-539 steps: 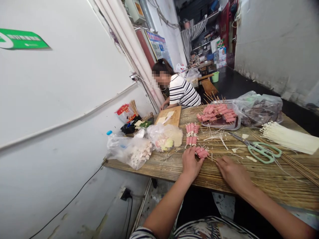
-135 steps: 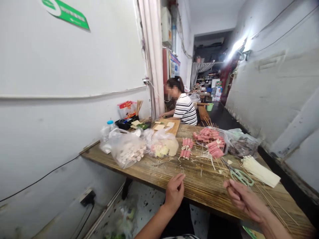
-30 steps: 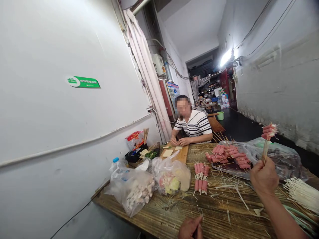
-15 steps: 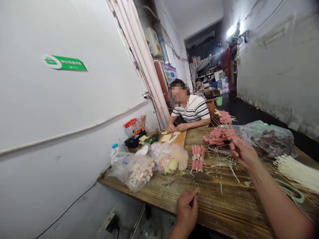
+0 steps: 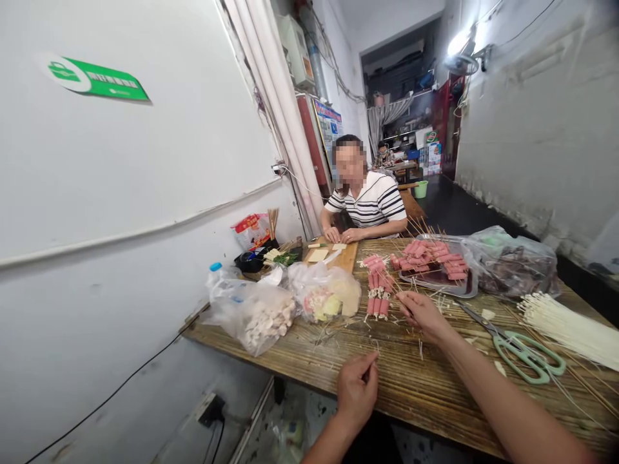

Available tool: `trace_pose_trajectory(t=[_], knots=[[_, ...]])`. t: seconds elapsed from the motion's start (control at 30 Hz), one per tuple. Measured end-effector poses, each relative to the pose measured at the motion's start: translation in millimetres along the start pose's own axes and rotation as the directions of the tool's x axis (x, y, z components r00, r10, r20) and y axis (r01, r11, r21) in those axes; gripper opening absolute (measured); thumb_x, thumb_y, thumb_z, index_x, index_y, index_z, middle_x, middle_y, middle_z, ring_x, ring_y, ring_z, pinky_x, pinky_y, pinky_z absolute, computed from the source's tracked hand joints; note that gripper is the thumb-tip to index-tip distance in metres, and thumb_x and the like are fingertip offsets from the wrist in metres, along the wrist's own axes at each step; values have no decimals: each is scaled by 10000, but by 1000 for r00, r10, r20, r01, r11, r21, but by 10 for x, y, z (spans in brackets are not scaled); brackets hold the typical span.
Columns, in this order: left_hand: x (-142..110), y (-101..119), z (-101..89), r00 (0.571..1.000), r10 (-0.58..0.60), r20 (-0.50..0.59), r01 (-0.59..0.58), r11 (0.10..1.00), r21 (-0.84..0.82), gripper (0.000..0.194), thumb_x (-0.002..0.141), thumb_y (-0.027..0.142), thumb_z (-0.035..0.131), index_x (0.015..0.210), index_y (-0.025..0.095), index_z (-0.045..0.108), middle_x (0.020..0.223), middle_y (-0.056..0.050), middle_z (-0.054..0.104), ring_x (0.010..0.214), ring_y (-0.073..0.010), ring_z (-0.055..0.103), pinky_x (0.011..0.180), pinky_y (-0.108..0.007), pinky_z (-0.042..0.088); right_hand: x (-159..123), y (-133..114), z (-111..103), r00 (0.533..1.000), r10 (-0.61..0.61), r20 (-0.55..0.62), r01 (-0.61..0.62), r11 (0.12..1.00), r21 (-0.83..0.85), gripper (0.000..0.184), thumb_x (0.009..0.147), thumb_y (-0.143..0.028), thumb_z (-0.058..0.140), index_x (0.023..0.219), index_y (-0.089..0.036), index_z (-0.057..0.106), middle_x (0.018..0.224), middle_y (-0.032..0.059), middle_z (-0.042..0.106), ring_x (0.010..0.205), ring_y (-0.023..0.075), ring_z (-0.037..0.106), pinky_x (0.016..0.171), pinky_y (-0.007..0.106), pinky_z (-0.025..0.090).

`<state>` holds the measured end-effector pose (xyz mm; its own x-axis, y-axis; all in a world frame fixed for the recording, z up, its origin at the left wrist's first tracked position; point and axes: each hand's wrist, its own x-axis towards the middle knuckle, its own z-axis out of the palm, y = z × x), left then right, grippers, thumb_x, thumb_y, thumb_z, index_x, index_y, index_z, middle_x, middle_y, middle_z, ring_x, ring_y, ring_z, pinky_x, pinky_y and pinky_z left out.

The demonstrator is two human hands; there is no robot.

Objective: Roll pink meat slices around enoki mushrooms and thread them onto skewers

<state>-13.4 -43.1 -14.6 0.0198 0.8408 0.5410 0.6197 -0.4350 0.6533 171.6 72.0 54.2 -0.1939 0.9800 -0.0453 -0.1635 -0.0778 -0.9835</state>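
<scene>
Pinched in my right hand (image 5: 420,314) is the stick end of a skewer, which points away and left. Pink meat rolls (image 5: 373,262) with white enoki ends on that skewer lie over other finished rolls (image 5: 378,306) on the wooden table. My left hand (image 5: 356,390) is closed near the table's front edge, thumb against forefinger. A thin pale strand shows by its fingertips; whether it is held I cannot make out. To the right of my right hand lie green-handled scissors (image 5: 525,354), blades apart. A tray (image 5: 471,283) of more skewered rolls stands beyond.
Enoki mushrooms (image 5: 565,325) lie at the right, loose sticks beside them. Behind them is a bag (image 5: 517,264) with dark contents. Bags of pale pieces (image 5: 271,319) and mixed food (image 5: 333,296) stand left. Opposite, a person (image 5: 367,206) works at a cutting board (image 5: 349,261).
My right hand has brought the skewer from above the tray leftward and down onto the rolls on the table. The scissors have come into fuller view. My left hand stays closed.
</scene>
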Motion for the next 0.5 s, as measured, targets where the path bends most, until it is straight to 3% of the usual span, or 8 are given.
trace_pose_trajectory(t=[0.5], knots=[[-19, -26, 19, 1000, -22, -5, 22, 1000, 17, 280, 865, 186, 499, 1002, 210, 742, 712, -47, 714, 632, -146, 629, 624, -258, 515, 25, 6, -51, 1000, 31, -6, -30, 998, 46, 518, 605, -642, 664, 805, -202, 479, 436, -118, 374, 318, 31, 216, 348, 193, 107]])
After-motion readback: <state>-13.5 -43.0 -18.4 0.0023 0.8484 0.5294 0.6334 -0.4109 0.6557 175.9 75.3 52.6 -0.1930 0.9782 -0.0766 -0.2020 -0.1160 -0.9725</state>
